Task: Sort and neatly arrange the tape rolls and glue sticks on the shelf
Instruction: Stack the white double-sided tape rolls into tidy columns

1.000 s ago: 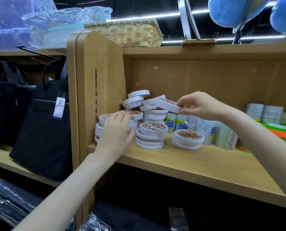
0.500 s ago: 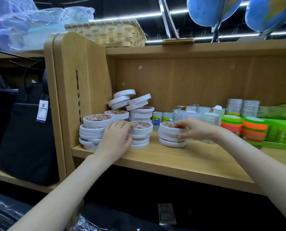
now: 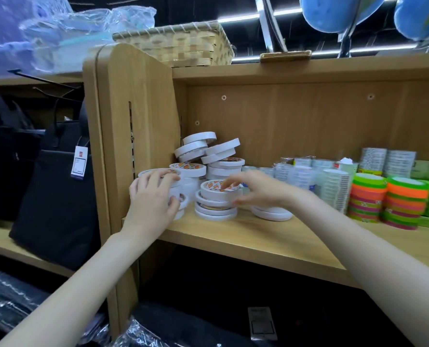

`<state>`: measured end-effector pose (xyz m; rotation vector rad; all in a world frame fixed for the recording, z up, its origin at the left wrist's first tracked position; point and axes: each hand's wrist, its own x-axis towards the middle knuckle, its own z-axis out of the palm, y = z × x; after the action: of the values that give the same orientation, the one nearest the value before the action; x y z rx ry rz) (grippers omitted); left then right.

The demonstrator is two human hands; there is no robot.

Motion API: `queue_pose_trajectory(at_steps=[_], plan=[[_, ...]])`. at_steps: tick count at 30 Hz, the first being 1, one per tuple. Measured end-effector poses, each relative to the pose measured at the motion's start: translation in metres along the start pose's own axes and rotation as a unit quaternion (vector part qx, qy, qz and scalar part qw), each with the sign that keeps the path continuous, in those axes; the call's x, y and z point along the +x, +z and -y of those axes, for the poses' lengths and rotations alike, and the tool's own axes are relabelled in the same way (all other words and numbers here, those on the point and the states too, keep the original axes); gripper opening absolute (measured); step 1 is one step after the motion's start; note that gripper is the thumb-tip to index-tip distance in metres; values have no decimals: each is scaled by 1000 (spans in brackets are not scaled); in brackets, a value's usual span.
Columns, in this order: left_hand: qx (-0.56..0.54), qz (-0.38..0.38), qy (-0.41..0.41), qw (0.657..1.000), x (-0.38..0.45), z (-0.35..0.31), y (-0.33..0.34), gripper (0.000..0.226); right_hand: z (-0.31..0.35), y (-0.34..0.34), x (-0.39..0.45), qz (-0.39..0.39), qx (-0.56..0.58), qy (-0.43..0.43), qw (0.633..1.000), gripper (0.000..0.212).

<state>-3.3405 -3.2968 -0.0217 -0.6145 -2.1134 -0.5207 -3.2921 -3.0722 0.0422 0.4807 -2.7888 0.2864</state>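
Now, both hands are seen reaching into the left end of a wooden shelf [image 3: 271,236], where white tape rolls are gathered in several piles. The left hand [image 3: 153,199] is wrapped around the leftmost stack of white tape rolls [image 3: 181,196], which stands just beside the shelf's side panel [image 3: 138,108]; the fingers are curled over the top roll and the thumb is pressed against the side of the stack lower down. The right hand [image 3: 256,191] is placed at the middle stack of white tape rolls [image 3: 214,204], with its fingertips laid on the printed top of the uppermost roll and the thumb set against the stack's right side, so that this top roll is pinched. A low pair of white rolls [image 3: 272,212] is partly covered by the right wrist. Behind these, a taller heap of white rolls [image 3: 208,156] is stacked against the back corner, its upper rolls tilted. Further right, shrink-wrapped packs of clear tape [image 3: 333,189] are lined up, and next to them two stacks of orange and green tape rolls [image 3: 386,199] are found. Glue sticks cannot be made out with certainty. A woven basket [image 3: 176,43] is set on top of the unit, and a black bag with a price tag [image 3: 58,196] is hung to the left.
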Motion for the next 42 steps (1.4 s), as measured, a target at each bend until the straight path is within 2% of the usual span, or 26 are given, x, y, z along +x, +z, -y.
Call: queue_pose_trajectory(at_steps=[7,11,15,19,21,23,26,29,31,33,37,41,42], plan=[[-39,74,1,996,-2,20,-14,52,0,9,9,21,90,12,996,9],[-39,74,-7,996,-4,16,-13,51,2,3,5,49,126,4,991,6],[-24,57,-12,998,-6,13,-12,48,6,6,8,37,27,-8,999,12],[-13,60,-19,998,-4,10,-13,49,7,-14,4,-78,-5,14,997,17],[-7,67,-23,997,-2,7,-14,49,2,-33,-5,-127,-34,40,991,10],[-2,69,-29,997,-1,5,-14,49,-10,-45,-15,-110,-82,83,987,7],[4,63,-38,997,-1,2,-13,48,-25,-46,-27,-33,-142,139,979,26],[8,63,-43,997,-2,1,-12,48,-23,-45,-30,-88,-102,132,982,18],[12,63,-38,997,-3,1,-12,48,-9,-39,-23,-115,-76,89,986,17],[23,55,-29,998,-4,1,-12,47,7,-25,-10,-78,-77,40,993,21],[32,41,-16,999,-6,4,-11,46,27,9,6,40,-50,4,998,20],[34,28,3,999,-8,6,-10,44,28,14,9,70,3,7,997,22],[37,26,6,999,-8,6,-9,44,27,14,9,75,3,13,997,13]])
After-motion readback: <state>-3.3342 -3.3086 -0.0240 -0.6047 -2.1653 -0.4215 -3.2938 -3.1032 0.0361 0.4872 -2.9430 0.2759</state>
